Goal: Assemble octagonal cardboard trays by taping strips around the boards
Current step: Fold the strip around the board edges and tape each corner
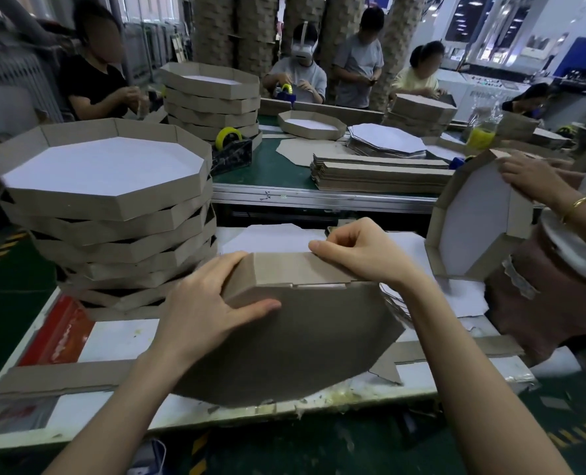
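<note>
Nearest, low in the frame, the board [301, 341] stands tilted on the white table [113, 337], its brown face toward the camera and its lower edge at the table's front lip. A loose strip lies flat on the table at lower left.

Along the board's upper edge, mid-frame, runs the strip [284, 269], its long axis left to right and bent down round the upper left corner. The left hand [209, 299] grips the board at that bend, fingers curled over the fold and thumb lying flat on the brown face. The right hand [363, 255] sits at the strip's right end with fingers curled on its top edge, seemingly pinching it. Its thumb is partly hidden.

So the fitted stretch lies between the two hands. The next bare side of the board slopes down to the right, just below the right wrist. That hand is probably the nearer one for folding the strip onward, while the left steadies the corner. Where the strip's free end lies I cannot tell.

Left of the hands rises a stack of trays [106, 186]. At the right edge another person's hand holds a tray upright. Beyond, upper middle, sits a tape dispenser [231, 149], well apart from both hands and closer to the left.
</note>
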Available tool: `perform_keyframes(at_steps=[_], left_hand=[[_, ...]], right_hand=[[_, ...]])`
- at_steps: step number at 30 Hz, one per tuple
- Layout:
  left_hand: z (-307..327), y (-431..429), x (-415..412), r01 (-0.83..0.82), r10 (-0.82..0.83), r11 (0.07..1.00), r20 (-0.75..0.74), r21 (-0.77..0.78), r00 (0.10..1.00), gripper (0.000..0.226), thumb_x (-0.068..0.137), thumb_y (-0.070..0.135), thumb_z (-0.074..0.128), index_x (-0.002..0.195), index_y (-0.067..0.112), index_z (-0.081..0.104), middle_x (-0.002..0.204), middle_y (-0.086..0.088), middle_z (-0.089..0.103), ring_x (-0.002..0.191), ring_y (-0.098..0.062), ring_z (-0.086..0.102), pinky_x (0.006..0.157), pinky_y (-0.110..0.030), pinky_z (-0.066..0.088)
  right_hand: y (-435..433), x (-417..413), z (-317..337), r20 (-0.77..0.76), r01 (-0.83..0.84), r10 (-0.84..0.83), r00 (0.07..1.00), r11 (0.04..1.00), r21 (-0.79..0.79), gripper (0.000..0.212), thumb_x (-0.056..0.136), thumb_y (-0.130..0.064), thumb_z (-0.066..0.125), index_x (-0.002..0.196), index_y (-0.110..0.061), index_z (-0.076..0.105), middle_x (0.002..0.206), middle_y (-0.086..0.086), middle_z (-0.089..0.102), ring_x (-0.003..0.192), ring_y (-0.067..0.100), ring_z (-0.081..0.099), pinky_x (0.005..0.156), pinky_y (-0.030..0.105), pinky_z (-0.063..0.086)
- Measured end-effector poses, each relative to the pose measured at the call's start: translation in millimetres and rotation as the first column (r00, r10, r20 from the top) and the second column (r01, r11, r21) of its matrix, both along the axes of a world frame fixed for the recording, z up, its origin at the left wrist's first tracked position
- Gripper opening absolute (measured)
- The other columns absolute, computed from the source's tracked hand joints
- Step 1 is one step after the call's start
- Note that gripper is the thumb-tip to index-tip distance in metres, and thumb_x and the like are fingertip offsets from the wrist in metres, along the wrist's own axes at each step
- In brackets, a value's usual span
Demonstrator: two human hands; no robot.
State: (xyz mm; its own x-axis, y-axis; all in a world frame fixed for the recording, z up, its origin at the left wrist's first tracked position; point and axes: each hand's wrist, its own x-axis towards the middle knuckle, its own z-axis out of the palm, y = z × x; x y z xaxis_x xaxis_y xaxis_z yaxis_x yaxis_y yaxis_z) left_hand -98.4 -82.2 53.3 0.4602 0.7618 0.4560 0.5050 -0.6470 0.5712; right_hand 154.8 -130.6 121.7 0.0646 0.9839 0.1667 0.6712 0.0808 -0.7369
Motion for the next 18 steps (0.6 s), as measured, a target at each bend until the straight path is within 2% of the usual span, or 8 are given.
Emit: perform_keyframes(at_steps=[2, 5, 10, 14, 18], left_hand=[[-10.0, -1.1, -4.4, -0.026, 0.026, 0.999, -0.021, -0.025, 0.999, 0.088, 0.062, 0.090, 0.047, 0.129, 0.034, 0.052, 0.110, 0.026, 0.047, 0.091, -0.001, 0.046, 0.069, -0.024, 0.041], [-14.8, 3.6, -12.5, -0.033, 0.032, 0.996, -0.012, -0.083, 0.999, 0.083, 0.062, 0.089, 0.049, 0.128, 0.039, 0.048, 0.110, 0.024, 0.051, 0.093, -0.004, 0.050, 0.069, -0.026, 0.044], [-5.0, 4.4, -9.5, 0.040, -0.041, 0.999, -0.054, -0.027, 0.998, 0.083, 0.069, 0.082, 0.051, 0.142, 0.045, 0.032, 0.129, 0.022, 0.045, 0.109, -0.001, 0.045, 0.083, -0.028, 0.046], [3.6, 4.2, -2.8, 0.074, -0.075, 0.997, -0.065, -0.014, 0.995, 0.077, 0.073, 0.079, 0.046, 0.137, 0.037, 0.048, 0.126, 0.018, 0.048, 0.115, -0.006, 0.047, 0.089, -0.033, 0.047], [2.3, 2.8, -1.6, 0.112, -0.112, 0.993, -0.013, 0.024, 0.994, 0.073, 0.075, 0.074, 0.050, 0.132, 0.029, 0.055, 0.118, 0.021, 0.045, 0.112, -0.002, 0.044, 0.091, -0.032, 0.043]], right_hand=[[0.2, -2.6, -3.5, -0.003, -0.005, 0.005, 1.000, 1.000, -0.004, 0.048, 0.092, -0.036, 0.068, 0.048, -0.022, 0.058, 0.041, -0.012, 0.042, 0.040, 0.003, 0.033, 0.043, 0.013, 0.028], [2.4, -10.5, -8.1, 0.031, -0.050, 0.052, 0.998, 0.998, -0.044, 0.036, 0.089, -0.041, 0.071, 0.063, -0.016, 0.068, 0.052, -0.006, 0.053, 0.048, 0.006, 0.041, 0.048, 0.017, 0.032], [9.7, -27.0, -16.9, 0.024, -0.103, 0.105, 0.994, 0.992, -0.078, 0.029, 0.087, -0.042, 0.072, 0.069, -0.020, 0.070, 0.055, -0.009, 0.057, 0.051, 0.005, 0.044, 0.049, 0.018, 0.033], [14.5, -31.2, -16.5, 0.064, -0.090, 0.094, 0.994, 0.994, -0.065, 0.031, 0.088, -0.042, 0.071, 0.071, -0.017, 0.070, 0.054, -0.009, 0.054, 0.049, 0.005, 0.041, 0.049, 0.019, 0.032], [10.1, -32.8, -15.1, 0.063, -0.095, 0.099, 0.993, 0.993, -0.065, 0.032, 0.089, -0.043, 0.070, 0.076, -0.013, 0.069, 0.061, 0.002, 0.057, 0.054, 0.009, 0.043, 0.052, 0.023, 0.034]])
